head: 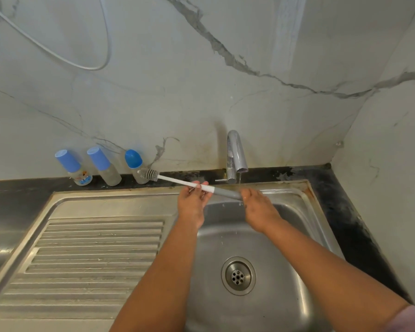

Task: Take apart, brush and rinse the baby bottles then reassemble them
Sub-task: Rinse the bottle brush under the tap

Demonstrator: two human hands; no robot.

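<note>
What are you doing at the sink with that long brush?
A person holds a bottle brush over the sink with both hands. The left hand holds the white shaft, and the right hand grips the grey handle end under a thin stream from the tap. Three baby bottles stand along the wall on the counter, blue caps on, not yet taken apart.

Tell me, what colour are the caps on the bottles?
Blue caps on all three bottles, seen in the head view.
</note>
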